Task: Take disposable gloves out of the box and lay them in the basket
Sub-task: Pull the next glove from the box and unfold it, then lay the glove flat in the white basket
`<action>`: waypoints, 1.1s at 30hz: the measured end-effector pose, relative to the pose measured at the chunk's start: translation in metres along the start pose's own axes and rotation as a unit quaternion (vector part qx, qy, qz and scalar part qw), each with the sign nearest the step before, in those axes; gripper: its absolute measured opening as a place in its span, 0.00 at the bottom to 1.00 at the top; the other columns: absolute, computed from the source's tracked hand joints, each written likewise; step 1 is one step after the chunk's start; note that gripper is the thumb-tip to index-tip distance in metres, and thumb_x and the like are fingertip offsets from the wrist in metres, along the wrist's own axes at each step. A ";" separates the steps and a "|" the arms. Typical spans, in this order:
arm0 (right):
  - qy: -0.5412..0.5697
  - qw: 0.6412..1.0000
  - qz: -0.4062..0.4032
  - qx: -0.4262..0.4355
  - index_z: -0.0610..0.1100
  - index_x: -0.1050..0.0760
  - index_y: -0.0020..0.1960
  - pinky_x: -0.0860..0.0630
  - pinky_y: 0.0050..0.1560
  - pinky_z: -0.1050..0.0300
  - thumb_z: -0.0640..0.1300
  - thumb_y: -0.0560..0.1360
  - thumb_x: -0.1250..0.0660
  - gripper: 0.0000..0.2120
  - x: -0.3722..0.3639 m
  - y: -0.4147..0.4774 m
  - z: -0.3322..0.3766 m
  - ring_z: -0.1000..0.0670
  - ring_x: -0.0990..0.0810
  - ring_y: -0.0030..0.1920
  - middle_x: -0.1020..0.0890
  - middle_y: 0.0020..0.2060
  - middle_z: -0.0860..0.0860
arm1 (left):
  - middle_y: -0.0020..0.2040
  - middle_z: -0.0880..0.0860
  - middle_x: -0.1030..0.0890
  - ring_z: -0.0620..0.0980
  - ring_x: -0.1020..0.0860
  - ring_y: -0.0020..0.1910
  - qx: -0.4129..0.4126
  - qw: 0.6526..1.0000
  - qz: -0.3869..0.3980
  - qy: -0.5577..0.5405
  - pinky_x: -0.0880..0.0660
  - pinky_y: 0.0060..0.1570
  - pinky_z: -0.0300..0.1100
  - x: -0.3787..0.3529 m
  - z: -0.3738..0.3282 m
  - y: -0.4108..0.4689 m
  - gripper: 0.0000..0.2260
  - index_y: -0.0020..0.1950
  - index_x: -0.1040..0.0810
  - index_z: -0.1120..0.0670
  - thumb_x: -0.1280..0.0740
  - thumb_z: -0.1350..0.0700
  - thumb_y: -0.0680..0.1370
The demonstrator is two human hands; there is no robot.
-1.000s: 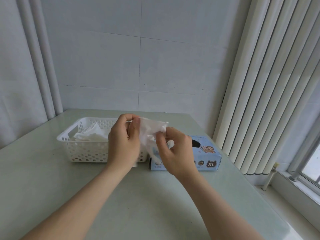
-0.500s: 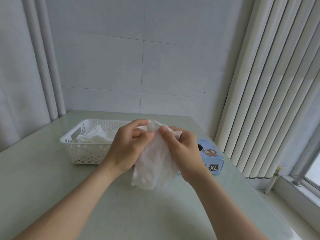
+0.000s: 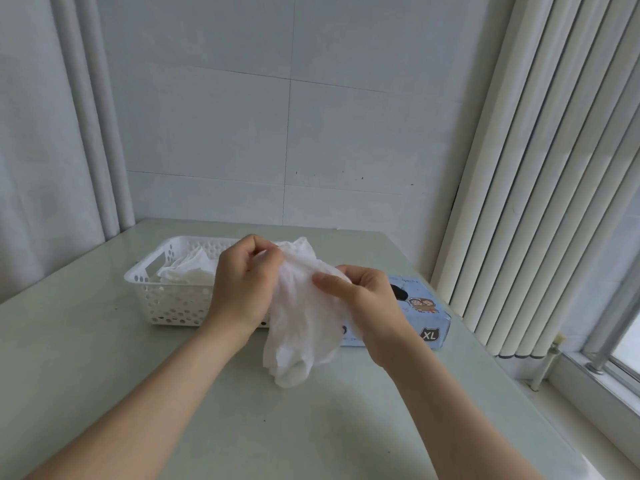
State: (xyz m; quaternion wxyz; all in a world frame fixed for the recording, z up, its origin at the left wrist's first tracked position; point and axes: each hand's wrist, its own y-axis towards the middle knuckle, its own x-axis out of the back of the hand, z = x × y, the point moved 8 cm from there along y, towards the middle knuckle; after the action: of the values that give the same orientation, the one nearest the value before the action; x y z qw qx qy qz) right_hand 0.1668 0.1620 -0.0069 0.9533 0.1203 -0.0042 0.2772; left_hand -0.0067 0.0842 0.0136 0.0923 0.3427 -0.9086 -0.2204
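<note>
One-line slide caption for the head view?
Left hand and right hand pinch a thin white disposable glove in front of the white perforated plastic basket and blue cardboard box.

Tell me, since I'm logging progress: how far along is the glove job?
Done: crumpled white gloves lie in the white perforated plastic basket. In hand: left hand and right hand pinch another thin white glove. Left: laying it in the basket; what remains in the blue cardboard box is hidden.
</note>
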 end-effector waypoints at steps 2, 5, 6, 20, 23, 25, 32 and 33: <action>0.042 0.999 -0.013 0.022 0.39 0.16 0.47 0.22 0.39 0.55 0.45 0.77 0.24 0.09 0.002 0.000 0.004 0.47 0.16 0.40 0.14 0.41 0.41 | 0.30 0.51 0.28 0.48 0.30 0.31 0.028 0.999 0.010 -0.033 0.31 0.32 0.43 -0.001 0.002 0.001 0.09 0.39 0.27 0.60 0.36 0.64 0.79; 0.062 0.997 -0.017 0.050 0.41 0.16 0.51 0.19 0.44 0.49 0.48 0.74 0.25 0.11 0.003 0.000 0.007 0.43 0.14 0.45 0.13 0.46 0.41 | 0.32 0.52 0.26 0.48 0.28 0.31 0.035 0.992 0.109 -0.054 0.30 0.31 0.39 -0.014 -0.004 -0.004 0.09 0.38 0.26 0.60 0.35 0.60 0.78; 0.054 0.997 -0.012 0.055 0.41 0.16 0.51 0.18 0.45 0.49 0.48 0.74 0.25 0.11 0.002 0.000 0.007 0.42 0.13 0.46 0.13 0.46 0.41 | 0.31 0.51 0.27 0.48 0.29 0.31 0.026 0.990 0.132 -0.047 0.32 0.32 0.38 -0.017 -0.006 -0.006 0.13 0.35 0.27 0.57 0.33 0.58 0.79; 0.021 0.999 -0.020 -0.028 0.36 0.16 0.52 0.19 0.48 0.42 0.52 0.71 0.23 0.20 0.006 0.009 -0.016 0.31 0.15 0.50 0.15 0.52 0.32 | 0.30 0.55 0.25 0.50 0.31 0.27 -0.146 0.979 -0.014 0.140 0.33 0.31 0.48 0.017 -0.011 0.016 0.14 0.41 0.20 0.51 0.31 0.46 0.83; 0.059 0.994 -0.093 -0.010 0.36 0.16 0.48 0.19 0.51 0.41 0.55 0.73 0.23 0.20 0.010 0.013 -0.011 0.34 0.16 0.47 0.15 0.48 0.32 | 0.26 0.48 0.34 0.45 0.37 0.27 -0.149 0.975 -0.004 0.164 0.41 0.30 0.41 0.023 -0.013 0.025 0.21 0.34 0.31 0.53 0.33 0.48 0.84; 0.062 0.991 -0.120 -0.007 0.40 0.15 0.46 0.20 0.47 0.45 0.53 0.78 0.25 0.15 0.009 0.016 -0.006 0.41 0.16 0.44 0.14 0.43 0.38 | 0.26 0.44 0.34 0.43 0.33 0.28 -0.151 0.971 0.006 0.187 0.40 0.29 0.37 0.025 -0.014 0.032 0.20 0.35 0.32 0.48 0.35 0.50 0.86; -0.015 0.984 -0.178 -0.021 0.43 0.14 0.46 0.24 0.32 0.55 0.48 0.78 0.27 0.09 -0.008 0.052 0.011 0.48 0.25 0.31 0.20 0.31 0.49 | 0.32 0.44 0.30 0.51 0.30 0.36 -0.091 0.951 -0.032 0.292 0.37 0.38 0.46 0.042 0.000 0.064 0.17 0.38 0.33 0.47 0.41 0.54 0.88; -0.032 0.982 -0.184 -0.017 0.44 0.14 0.46 0.24 0.30 0.57 0.47 0.77 0.28 0.07 -0.010 0.059 0.012 0.50 0.25 0.30 0.20 0.29 0.51 | 0.34 0.45 0.27 0.53 0.29 0.39 -0.079 0.948 -0.041 0.305 0.36 0.40 0.46 0.046 0.002 0.069 0.16 0.40 0.30 0.48 0.42 0.54 0.88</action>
State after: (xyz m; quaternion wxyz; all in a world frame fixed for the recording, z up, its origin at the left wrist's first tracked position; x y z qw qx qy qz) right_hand 0.1276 0.2023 0.0169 0.9893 0.1115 -0.0169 0.0927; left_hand -0.0818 0.1010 0.0444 0.3825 0.4222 -0.8018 -0.1805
